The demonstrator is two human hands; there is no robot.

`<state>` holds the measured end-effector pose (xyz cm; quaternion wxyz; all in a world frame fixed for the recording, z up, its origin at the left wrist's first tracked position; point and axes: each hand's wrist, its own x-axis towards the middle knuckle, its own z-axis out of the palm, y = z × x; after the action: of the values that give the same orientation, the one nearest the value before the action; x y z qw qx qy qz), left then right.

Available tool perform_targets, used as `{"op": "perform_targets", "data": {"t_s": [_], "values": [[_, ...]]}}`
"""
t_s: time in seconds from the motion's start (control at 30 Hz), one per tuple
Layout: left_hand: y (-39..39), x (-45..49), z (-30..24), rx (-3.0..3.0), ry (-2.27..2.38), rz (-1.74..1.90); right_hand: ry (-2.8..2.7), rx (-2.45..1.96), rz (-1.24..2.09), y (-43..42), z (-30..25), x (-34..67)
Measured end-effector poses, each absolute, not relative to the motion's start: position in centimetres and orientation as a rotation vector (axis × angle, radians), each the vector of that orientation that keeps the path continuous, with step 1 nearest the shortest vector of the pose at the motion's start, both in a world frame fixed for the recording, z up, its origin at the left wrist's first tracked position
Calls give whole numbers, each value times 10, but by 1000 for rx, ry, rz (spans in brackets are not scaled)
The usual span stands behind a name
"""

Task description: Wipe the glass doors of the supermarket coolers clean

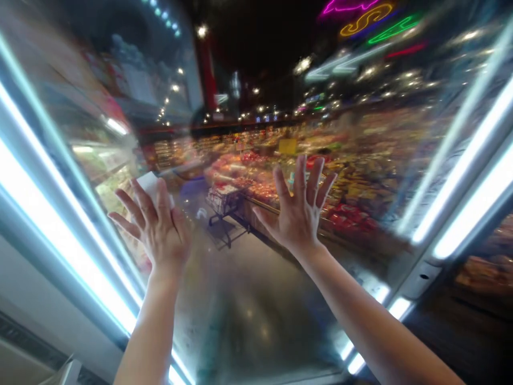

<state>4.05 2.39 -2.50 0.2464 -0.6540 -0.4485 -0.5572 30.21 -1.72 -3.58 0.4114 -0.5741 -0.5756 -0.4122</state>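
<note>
My left hand is pressed out flat, fingers spread, holding a white cloth or folded wipe beneath them against a large clear glass pane. Only a corner of the cloth shows past the fingers, so its exact kind is unclear. To the right, my right hand rests with its palm toward the same glass and its fingers wide apart. Nothing is in it. Bright white light tubes run along the left side of the pane, and more tubes line the right side.
Beyond the glass a shopping cart stands on the shop floor. Blurred displays of packed goods spread behind it. Neon signs glow at the upper right. A metal frame borders the pane at right.
</note>
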Motion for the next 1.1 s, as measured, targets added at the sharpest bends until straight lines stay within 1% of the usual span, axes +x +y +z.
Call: {"op": "perform_targets", "data": {"t_s": [0.07,0.13,0.2,0.27,0.33,0.47,0.53,0.63,0.7,0.77,0.83,0.9,0.97,1.03,1.1], "values": [[22,46,-38,-1804,-1222,-1505,-1511,-1434,-1026,-17,-47,302],[17,53,-79,-1877,-1120,-1400,-1640,-1386,-1041,-20,-84,311],[14,63,-123,-1970,-929,-1216,-1785,-1306,-1080,-25,-122,334],[13,79,-141,-2029,-801,-1102,-1835,-1273,-1112,-30,-141,370],[15,105,-125,-2053,-759,-1089,-1770,-1348,-1104,-35,-134,411],[18,178,-64,-2068,-807,-1107,-1624,-1557,-1008,-45,-110,474],[14,212,-65,-2118,-722,-982,-1685,-1565,-956,-52,-122,488],[3,243,-98,-2205,-472,-734,-1817,-1518,-899,-63,-146,502],[0,252,-107,-2233,-390,-641,-1868,-1484,-880,-66,-142,512],[3,258,-90,-2236,-404,-611,-1850,-1468,-883,-63,-118,522],[8,266,-59,-2223,-498,-658,-1784,-1472,-904,-57,-91,526],[11,272,-41,-2212,-607,-735,-1731,-1471,-920,-53,-83,524],[7,271,-50,-2228,-633,-747,-1758,-1440,-909,-54,-100,516],[0,259,-78,-2265,-574,-674,-1836,-1391,-888,-58,-129,507],[-4,239,-102,-2293,-521,-601,-1909,-1342,-879,-59,-144,500]]}}
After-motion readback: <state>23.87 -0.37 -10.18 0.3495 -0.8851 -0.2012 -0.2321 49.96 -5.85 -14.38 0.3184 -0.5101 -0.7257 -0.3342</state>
